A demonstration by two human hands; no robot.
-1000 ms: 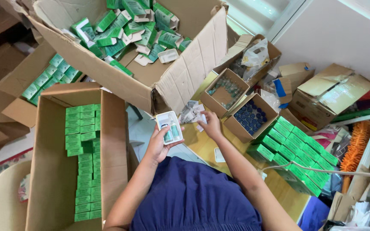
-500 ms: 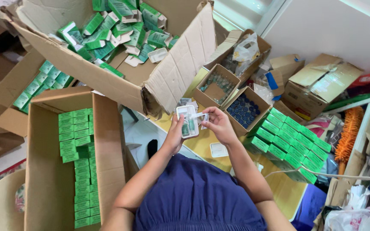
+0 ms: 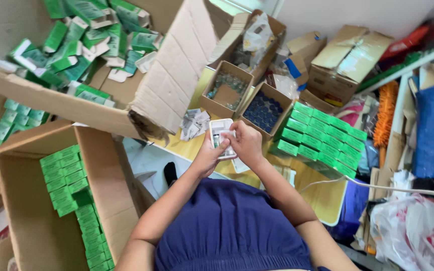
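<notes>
A small white tray (image 3: 221,138) is being held over the yellow desk (image 3: 322,193), just in front of two open cardboard boxes. A few small vials are being carried in the tray, though their number cannot be told. Behind the tray, the left of those boxes (image 3: 226,89) is being filled with clear vials around a cardboard insert, and the right one (image 3: 265,109) is being packed with dark blue-capped vials. Right of the tray, neat rows of green cartons (image 3: 321,139) are being stacked on the desk. A large tilted cardboard box (image 3: 161,85), up and left of the tray, is being used for loose green and white cartons lying in a jumble. Below left of the tray, a tall open box (image 3: 31,211) on the floor is being lined with a column of green cartons. A heap of folded paper leaflets (image 3: 193,123) is lying just left of the tray.

Both forearms are being raised from the lap, bent at the elbow and drawn together. The left hand (image 3: 207,157) is being clasped around the tray's left edge and underside. The right hand (image 3: 247,144) is being curled over the tray's right side, with its fingertips touching the contents.
</notes>
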